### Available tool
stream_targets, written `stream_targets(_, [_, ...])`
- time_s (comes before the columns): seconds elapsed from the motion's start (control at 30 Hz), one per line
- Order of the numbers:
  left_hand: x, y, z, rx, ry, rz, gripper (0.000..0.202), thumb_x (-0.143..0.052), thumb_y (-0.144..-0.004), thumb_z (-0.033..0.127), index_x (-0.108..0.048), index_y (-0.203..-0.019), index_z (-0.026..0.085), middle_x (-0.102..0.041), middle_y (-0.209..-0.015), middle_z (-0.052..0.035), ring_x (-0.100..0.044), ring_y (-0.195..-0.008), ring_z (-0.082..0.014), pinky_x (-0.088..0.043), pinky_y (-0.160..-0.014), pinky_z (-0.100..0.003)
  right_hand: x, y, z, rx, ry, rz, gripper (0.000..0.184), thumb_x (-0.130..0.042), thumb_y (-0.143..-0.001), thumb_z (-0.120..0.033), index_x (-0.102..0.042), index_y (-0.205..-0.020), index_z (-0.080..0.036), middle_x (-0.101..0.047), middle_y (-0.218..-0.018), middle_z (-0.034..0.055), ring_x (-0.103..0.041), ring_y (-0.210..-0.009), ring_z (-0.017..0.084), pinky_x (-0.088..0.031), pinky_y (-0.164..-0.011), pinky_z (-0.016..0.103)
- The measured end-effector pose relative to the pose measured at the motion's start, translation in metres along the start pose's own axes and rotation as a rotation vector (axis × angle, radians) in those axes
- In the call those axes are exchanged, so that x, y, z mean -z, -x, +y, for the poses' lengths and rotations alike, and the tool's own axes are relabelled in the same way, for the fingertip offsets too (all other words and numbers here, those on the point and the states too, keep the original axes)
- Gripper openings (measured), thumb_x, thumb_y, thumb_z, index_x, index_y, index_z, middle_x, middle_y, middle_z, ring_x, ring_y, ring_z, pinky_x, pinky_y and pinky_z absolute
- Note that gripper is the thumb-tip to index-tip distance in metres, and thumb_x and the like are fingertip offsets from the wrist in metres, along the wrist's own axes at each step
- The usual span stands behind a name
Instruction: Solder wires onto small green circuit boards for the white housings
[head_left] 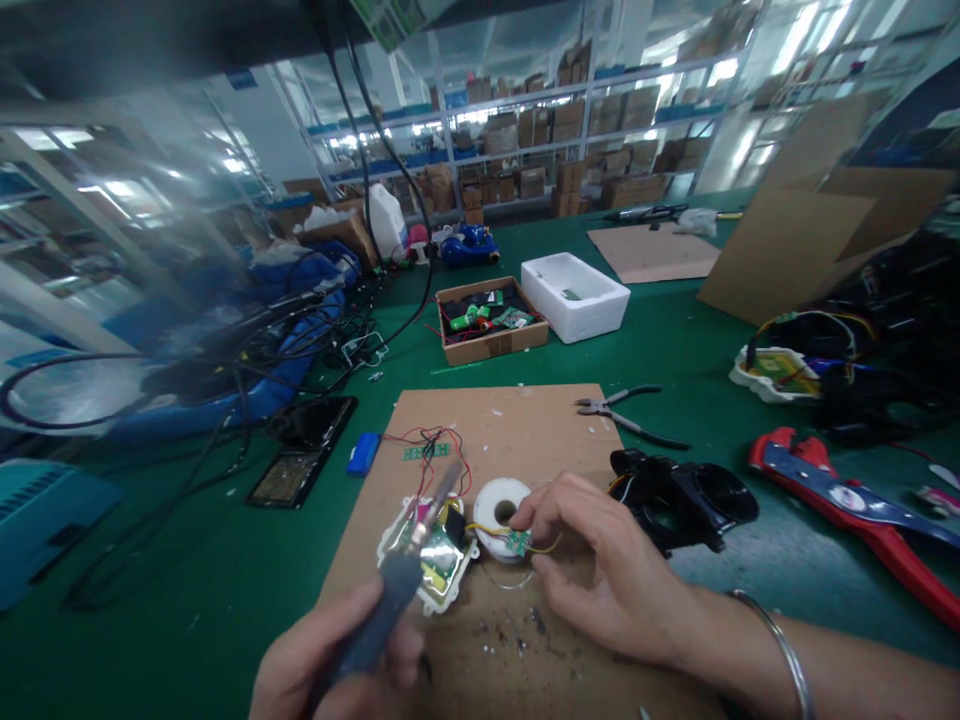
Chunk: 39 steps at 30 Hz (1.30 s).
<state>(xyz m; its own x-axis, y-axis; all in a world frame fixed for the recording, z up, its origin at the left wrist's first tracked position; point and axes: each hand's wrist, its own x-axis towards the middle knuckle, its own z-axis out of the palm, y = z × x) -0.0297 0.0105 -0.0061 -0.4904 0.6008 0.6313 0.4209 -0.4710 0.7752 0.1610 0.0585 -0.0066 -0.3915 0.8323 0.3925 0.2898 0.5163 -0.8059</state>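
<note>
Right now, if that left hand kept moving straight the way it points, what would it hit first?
The left hand holds a soldering iron, so its tip would lead. It would probably meet the red wires lying on the cardboard sheet first, though the iron's height above them is hard to judge.

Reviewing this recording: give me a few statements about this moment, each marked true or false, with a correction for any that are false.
The left hand holds a soldering iron: true.

The right hand grips the pliers: false. It holds a small green circuit board with yellow wires, and the pliers lie on the green mat.

A white foam box stands beside a cardboard tray of electronic parts: true.

The metal bangle in view is on the left wrist: false. It is on the right wrist.
</note>
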Motion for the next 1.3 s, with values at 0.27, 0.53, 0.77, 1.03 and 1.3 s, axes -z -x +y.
stream_targets(0.27, [-0.046,-0.007,0.030,-0.095,-0.112,-0.474,0.023,-0.063,-0.078,0.010,-0.058,-0.095,0.024,-0.064,-0.090,-0.0003,-0.064,-0.085,-0.0155,-0.051,-0.079,-0.029,0.000,0.004,0.003,-0.077,-0.056,0.003,0.033,-0.049,-0.072,-0.008,-0.040,-0.101,-0.021,-0.056,-0.092,0.0034,-0.056,-0.083,0.017,-0.045,-0.071,0.032])
stream_targets(0.53, [-0.061,-0.009,0.026,-0.143,-0.126,-0.675,0.026,-0.059,-0.079,0.005,-0.053,-0.096,0.024,-0.057,-0.084,0.0013,-0.060,-0.077,-0.0129,-0.050,-0.071,-0.024,0.001,0.003,0.003,-0.086,-0.065,-0.022,0.023,-0.045,-0.080,-0.010,-0.035,-0.098,-0.021,-0.053,-0.084,0.0023,-0.053,-0.074,0.017,-0.042,-0.065,0.031])
stream_targets(0.77, [-0.060,-0.003,0.020,-0.226,-0.136,-0.629,0.020,-0.056,-0.082,0.004,-0.054,-0.092,0.021,-0.052,-0.080,0.0021,-0.053,-0.070,-0.0104,-0.045,-0.064,-0.022,0.004,0.004,0.004,-0.071,-0.081,-0.039,0.025,-0.047,-0.076,-0.009,-0.037,-0.096,-0.021,-0.054,-0.085,0.0025,-0.053,-0.073,0.016,-0.044,-0.064,0.029])
stream_targets(1.03, [-0.054,0.002,0.011,-0.196,-0.128,-0.533,0.022,-0.059,-0.082,0.005,-0.052,-0.095,0.022,-0.056,-0.088,0.0010,-0.055,-0.083,-0.0123,-0.044,-0.077,-0.026,0.005,-0.002,0.007,-0.026,-0.056,-0.003,0.009,-0.047,-0.086,-0.014,-0.053,-0.092,-0.018,-0.059,-0.084,0.0034,-0.056,-0.076,0.014,-0.046,-0.067,0.027])
stream_targets(1.3, [-0.025,-0.005,-0.004,-0.160,-0.115,-0.563,0.028,-0.058,-0.080,0.004,-0.053,-0.101,0.022,-0.063,-0.096,-0.0013,-0.062,-0.093,-0.0165,-0.044,-0.092,-0.036,0.003,-0.002,0.011,0.032,-0.055,0.005,0.009,-0.049,-0.085,-0.012,-0.056,-0.086,-0.017,-0.063,-0.083,0.0043,-0.058,-0.078,0.015,-0.047,-0.070,0.028])
